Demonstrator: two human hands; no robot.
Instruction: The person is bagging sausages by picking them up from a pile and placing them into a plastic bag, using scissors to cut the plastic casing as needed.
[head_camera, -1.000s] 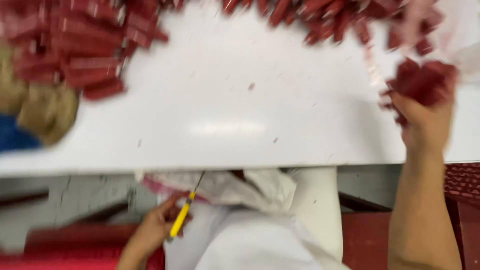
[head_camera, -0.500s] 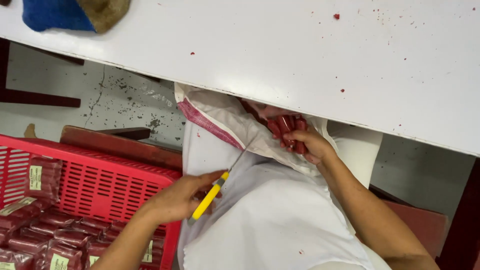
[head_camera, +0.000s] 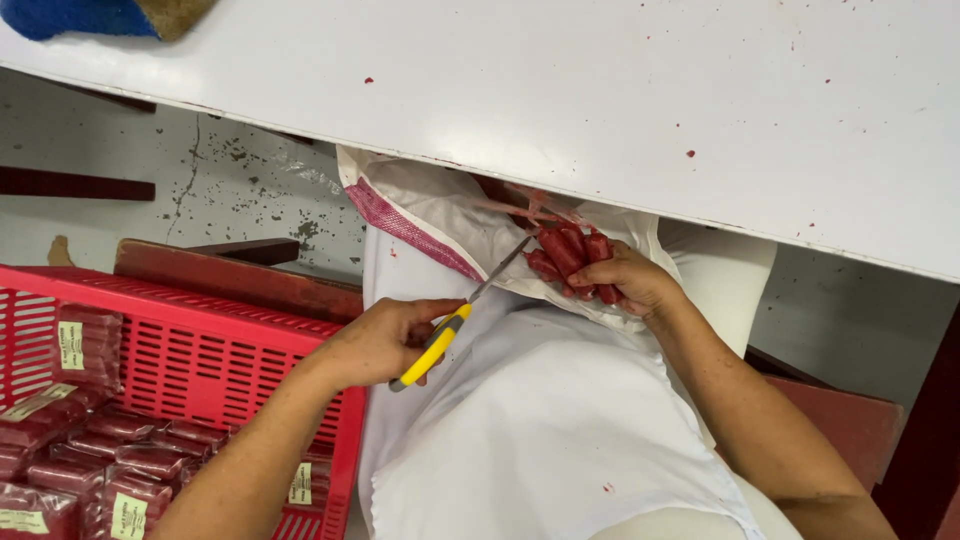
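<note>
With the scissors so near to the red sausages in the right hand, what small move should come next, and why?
Probably bring the scissors a little closer and snip the clear wrapping at the top of the red sausages. The left hand holds the yellow handles with the blades pointing at the bundle, and the right hand holds the bundle over the open white bag.

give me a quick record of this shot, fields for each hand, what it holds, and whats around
left hand: grips yellow-handled scissors, blades pointing toward the sausages
right hand: holds a bunch of red sausages at the mouth of a white sack
above: white table edge with red specks
left side: red crate with packed red sausage packs
top left: blue cloth on the table
</note>
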